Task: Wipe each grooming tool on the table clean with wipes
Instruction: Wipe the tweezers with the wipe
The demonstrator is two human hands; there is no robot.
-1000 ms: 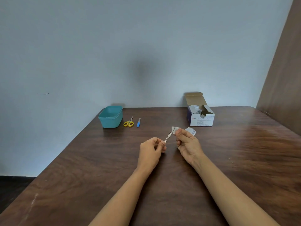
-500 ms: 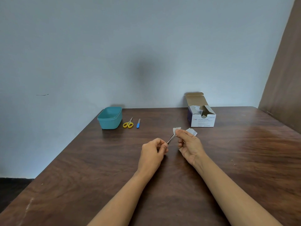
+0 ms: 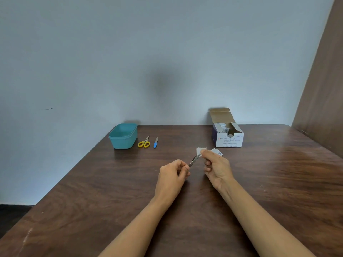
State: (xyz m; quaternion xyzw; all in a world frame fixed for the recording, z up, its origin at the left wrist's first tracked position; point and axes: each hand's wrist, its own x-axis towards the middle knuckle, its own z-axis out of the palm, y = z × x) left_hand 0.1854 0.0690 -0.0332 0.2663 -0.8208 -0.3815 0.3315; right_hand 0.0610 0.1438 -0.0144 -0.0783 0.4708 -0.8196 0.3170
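Note:
My left hand (image 3: 173, 173) pinches the lower end of thin metal tweezers (image 3: 193, 160), which slant up to the right. My right hand (image 3: 216, 166) holds a small white wipe (image 3: 200, 150) folded over the tweezers' tip. A torn wipe wrapper (image 3: 216, 151) lies on the table just behind my right hand. Yellow-handled scissors (image 3: 144, 143) and a blue-handled nail file (image 3: 155, 142) lie side by side at the far left of the wooden table (image 3: 92, 201).
A teal plastic tub (image 3: 123, 135) stands left of the scissors near the wall. An open white box of alcohol swabs (image 3: 228, 135) stands at the far right. A brown panel (image 3: 323, 101) borders the table's right side.
My right hand with the wipe has slid slightly along the tweezers' tip. My left hand keeps its grip in nearly the same place.

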